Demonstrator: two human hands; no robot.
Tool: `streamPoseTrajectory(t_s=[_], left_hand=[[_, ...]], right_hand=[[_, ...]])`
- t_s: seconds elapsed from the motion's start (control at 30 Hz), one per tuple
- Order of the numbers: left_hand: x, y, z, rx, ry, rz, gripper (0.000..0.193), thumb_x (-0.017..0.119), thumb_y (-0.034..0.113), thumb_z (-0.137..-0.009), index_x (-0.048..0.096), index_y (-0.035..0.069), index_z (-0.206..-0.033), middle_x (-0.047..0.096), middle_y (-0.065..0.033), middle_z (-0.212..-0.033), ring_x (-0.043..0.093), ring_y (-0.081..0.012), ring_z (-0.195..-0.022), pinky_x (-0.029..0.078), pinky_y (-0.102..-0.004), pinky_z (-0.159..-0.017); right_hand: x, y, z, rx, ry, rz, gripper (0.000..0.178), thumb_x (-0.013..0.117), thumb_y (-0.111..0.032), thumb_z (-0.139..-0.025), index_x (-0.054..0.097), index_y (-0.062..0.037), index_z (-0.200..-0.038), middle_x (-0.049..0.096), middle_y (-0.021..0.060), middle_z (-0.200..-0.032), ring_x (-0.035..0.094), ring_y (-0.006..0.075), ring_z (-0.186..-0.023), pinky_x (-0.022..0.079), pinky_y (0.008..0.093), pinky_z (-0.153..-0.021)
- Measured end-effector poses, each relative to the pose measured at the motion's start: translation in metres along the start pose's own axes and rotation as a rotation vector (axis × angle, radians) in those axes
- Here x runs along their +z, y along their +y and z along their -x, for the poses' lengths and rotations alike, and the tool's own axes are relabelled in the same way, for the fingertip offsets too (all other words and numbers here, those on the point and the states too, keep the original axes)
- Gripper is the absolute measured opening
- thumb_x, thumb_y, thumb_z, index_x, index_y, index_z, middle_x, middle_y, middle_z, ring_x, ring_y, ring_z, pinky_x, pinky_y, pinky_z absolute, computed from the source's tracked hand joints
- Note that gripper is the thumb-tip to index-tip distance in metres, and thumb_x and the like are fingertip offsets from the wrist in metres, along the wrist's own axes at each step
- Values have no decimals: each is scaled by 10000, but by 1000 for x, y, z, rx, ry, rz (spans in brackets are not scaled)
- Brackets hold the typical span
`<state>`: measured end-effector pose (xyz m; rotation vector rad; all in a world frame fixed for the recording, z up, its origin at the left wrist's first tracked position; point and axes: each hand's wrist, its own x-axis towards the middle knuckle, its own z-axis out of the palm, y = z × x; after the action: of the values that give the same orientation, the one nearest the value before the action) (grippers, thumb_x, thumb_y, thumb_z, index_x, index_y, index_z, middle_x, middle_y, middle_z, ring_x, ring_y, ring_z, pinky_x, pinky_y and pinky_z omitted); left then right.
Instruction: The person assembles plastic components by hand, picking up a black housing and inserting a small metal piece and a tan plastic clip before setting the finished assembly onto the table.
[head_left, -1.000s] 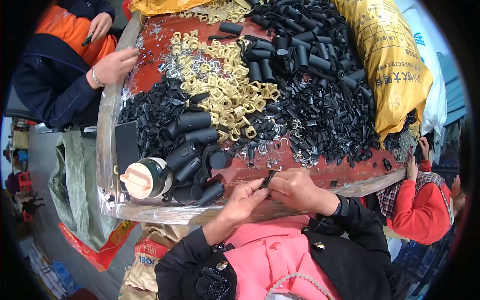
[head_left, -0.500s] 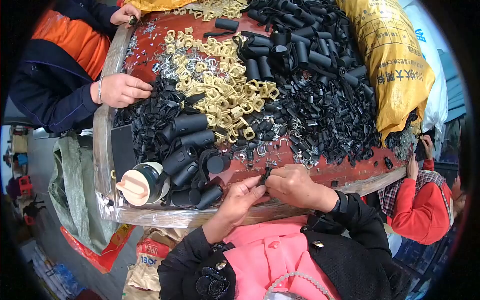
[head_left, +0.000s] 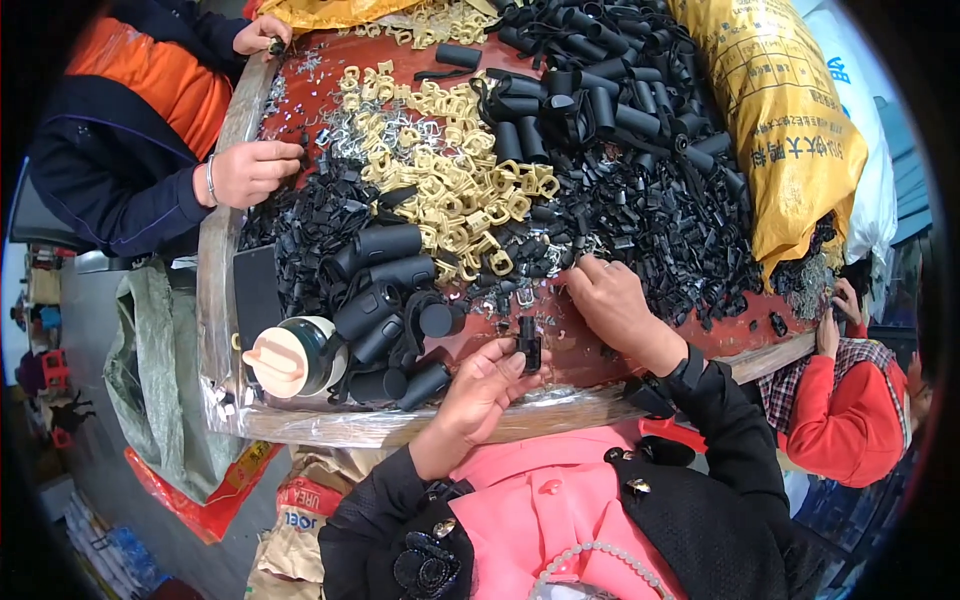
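Film-wrapped wooden rim (head_left: 320, 430) bounds the red tabletop (head_left: 720, 342) on its near and left sides; a bare red strip runs along the near rim, giving the hands open room between the rim and the heaps. Left hand (head_left: 480, 390) sits over this strip close to the rim, thumb and fingers pinching a small black plastic fitting (head_left: 529, 345), held roughly upright. Right hand (head_left: 612, 305) reaches farther in, fingers drawn narrow at the near edge of the pile of small black fittings (head_left: 680, 250); cannot tell whether it grips anything. Room to the left is tighter: black cylinders (head_left: 402, 272) stand just beside the left hand. Counts: one fitting in hand; about seven cylinders in the near-left cluster; one lidded cup (head_left: 275, 365); one flat dark slab (head_left: 255, 283); one yellow sack (head_left: 790, 150) and one white sack (head_left: 865, 150) at right; two co-workers, one at left in orange and navy (head_left: 140, 110), one at right with a red sleeve (head_left: 840, 425). Pale yellow buckles (head_left: 455, 205), silver clips (head_left: 525, 297) and the far cylinder heap (head_left: 620, 85) overlap too much to count. The fitting's lower end is partly covered by fingers; the right fingertips blend into the clutter; the far heap is cut off by the upper edge.
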<state>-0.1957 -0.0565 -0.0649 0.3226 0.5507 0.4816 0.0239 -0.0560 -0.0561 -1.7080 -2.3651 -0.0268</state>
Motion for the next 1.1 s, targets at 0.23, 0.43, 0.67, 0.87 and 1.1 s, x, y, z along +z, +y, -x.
streamPoseTrajectory(t_s=[0.23,0.43,0.67,0.87,1.1], left_hand=[[-1,2,4,39,19,35,270,523,131,-854,464,-14,-1074,559,-99,-998,568,-174,-891,473,-262,-790],[-2,1,4,38,19,37,264,503,133,-863,457,-13,-1079,557,-121,-1014,568,-183,-902,480,-264,-785],[-1,1,2,51,46,3,266,511,149,-860,467,-7,-1071,563,-117,-1006,561,-184,-922,461,-279,-819],[-4,-4,1,107,17,31,263,522,156,-854,480,2,-1064,563,-121,-1023,544,-190,-964,425,-307,-880],[-4,-5,0,212,-83,106,296,548,169,-836,480,5,-1073,554,-138,-1063,513,-209,-1035,388,-333,-931]], right_hand=[[-21,-14,3,241,-97,-312,165,593,-81,-690,527,-65,-840,491,72,-770,532,271,-726,441,349,-576],[-8,-7,6,1,-34,-292,197,606,-66,-677,500,-58,-843,475,100,-822,528,280,-726,435,358,-568],[-5,-7,9,83,-97,-247,192,613,-56,-681,492,-56,-830,469,107,-800,522,296,-705,428,361,-555],[-15,-21,12,279,-44,-714,150,620,-85,-751,482,-29,-772,523,35,-679,493,133,-537,391,265,-461],[-13,-46,11,577,-228,-1511,142,609,-108,-799,503,-24,-758,538,-12,-687,471,22,-586,394,180,-483]])
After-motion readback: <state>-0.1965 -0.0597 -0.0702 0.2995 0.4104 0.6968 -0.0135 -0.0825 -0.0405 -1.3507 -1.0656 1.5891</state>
